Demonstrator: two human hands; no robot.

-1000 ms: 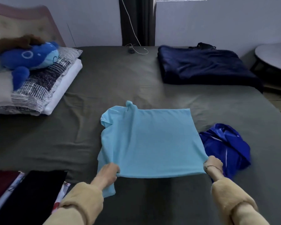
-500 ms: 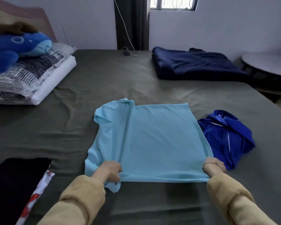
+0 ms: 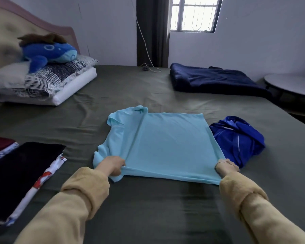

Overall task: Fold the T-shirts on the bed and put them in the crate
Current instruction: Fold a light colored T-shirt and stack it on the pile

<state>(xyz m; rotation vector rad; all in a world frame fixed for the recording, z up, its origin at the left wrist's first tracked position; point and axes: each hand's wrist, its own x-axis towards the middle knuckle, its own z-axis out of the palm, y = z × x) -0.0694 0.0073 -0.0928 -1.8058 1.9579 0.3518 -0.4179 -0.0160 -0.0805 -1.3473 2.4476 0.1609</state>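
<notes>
While the left hand (image 3: 113, 165) and the right hand (image 3: 226, 166) each pinch a near corner of the light shirt (image 3: 165, 145), which lies mid-bed (image 3: 148, 208) with one side folded in, folding looks half done. Next, probably, the left sleeve goes over. The right fingers are hidden under cloth, no crate shows, and the blue shirt (image 3: 239, 140) waits crumpled.
</notes>
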